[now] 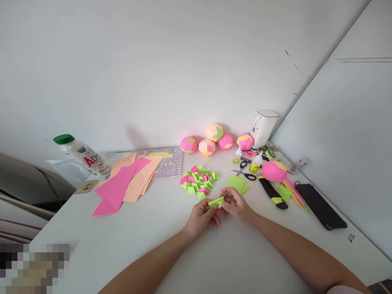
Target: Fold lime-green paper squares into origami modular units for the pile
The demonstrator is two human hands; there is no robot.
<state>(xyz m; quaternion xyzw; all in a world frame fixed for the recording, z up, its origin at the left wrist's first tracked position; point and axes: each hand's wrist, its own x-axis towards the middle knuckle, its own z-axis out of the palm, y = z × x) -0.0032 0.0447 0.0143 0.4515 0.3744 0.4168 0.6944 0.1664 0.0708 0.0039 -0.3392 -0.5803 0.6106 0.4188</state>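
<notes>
Between my two hands is a small folded piece of lime green paper point(216, 201), held just above the white table. My left hand point(199, 216) pinches its left end, thumb on the near side. The fingers of my right hand point(236, 205) close on its right end. Just beyond my hands lies a pile of small folded green and pink paper pieces point(200, 179). A few flat green paper squares point(238, 185) rest past my right hand, close to black-handled scissors point(245, 171).
Faceted paper balls point(207, 147) sit along the wall. Glue bottles point(255, 163), a utility knife point(272, 192) and a black phone point(320, 205) lie to the right. At left are pink and peach paper sheets point(122, 185), a booklet point(171, 163) and a green-capped bottle point(82, 153).
</notes>
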